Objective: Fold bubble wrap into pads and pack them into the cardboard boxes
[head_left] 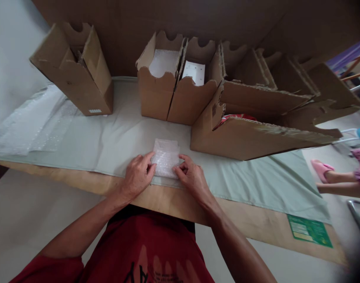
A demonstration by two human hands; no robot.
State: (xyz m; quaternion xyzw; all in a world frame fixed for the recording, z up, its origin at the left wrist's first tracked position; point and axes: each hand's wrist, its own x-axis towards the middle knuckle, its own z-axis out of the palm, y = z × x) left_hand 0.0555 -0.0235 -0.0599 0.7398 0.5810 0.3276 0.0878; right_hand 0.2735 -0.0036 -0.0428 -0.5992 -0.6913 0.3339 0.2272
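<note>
A small, flat square of bubble wrap (pixel 166 159), like a pouch or a folded piece, lies on the green cloth (pixel 121 137) near the table's front edge. At its left side, my left hand (pixel 138 173) has curled fingers, with thumb and forefinger against the edge. On the opposite side my right hand (pixel 193 175) does the same, its thumb tip on the wrap's lower right corner. The wrap is held between the two hands. Whether anything is inside it I cannot tell.
Several cardboard bins (pixel 158 94) stand behind; one contains white sheets (pixel 165 63), another a white card (pixel 194 72). A tall carton (pixel 91 86) and bubble wrap sheets (pixel 41 122) are at left. A long box (pixel 265 137) sits at right. Another person's leg (pixel 341 177) shows beyond the table.
</note>
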